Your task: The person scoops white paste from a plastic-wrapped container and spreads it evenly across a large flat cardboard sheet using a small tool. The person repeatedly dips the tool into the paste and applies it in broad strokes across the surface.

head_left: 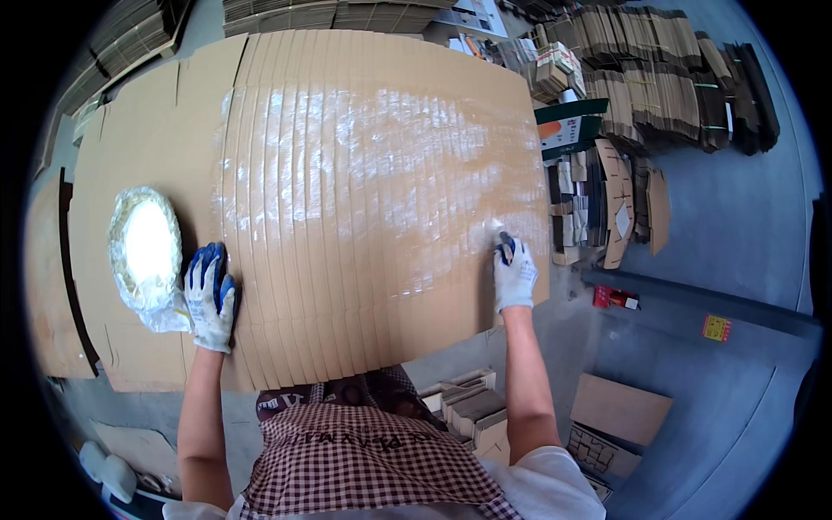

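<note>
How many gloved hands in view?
2. The left hand rests on the cardboard, just right of the bowl; the right hand is near the cardboard's right edge. Both show plainly; no others are visible.

Support before you: flat brown cardboard base (94, 251), bare along your left margin; structure beneath hidden. Directly on it, at your left: oval bowl (139, 296), crinkled clear film over rim, bright white inside. At your centre and right: overlapping cardboard sheets (338, 334), edges in near-parallel rows, glossy whitish streaks (299, 169) across upper portion.
</note>
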The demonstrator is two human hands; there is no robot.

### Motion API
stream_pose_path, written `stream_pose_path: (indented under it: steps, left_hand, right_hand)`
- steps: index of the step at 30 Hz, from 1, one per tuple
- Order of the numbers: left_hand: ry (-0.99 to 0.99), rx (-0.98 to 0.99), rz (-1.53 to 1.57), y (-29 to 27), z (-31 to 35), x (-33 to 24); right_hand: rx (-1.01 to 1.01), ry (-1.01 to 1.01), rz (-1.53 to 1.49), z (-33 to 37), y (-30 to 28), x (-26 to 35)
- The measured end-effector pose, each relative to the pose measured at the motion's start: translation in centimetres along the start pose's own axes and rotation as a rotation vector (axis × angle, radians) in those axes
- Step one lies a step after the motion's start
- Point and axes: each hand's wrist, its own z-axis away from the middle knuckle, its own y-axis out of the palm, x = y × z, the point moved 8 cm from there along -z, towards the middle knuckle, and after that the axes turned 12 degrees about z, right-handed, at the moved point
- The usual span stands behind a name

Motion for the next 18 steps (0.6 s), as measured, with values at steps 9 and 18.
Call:
stream_pose_path:
  steps: [9,18]
  left_hand:
    - [0.012,-0.028,-0.016,-0.1,0.2,0.1]
    - [-0.050,-0.032,0.029,0.1,0.4,0.6]
  right_hand:
    - [0.218,-0.599,-0.382,11.5,-1.7,19.3]
    - [0.160,-0.193,-0.427,5.1,-3.5,15.7]
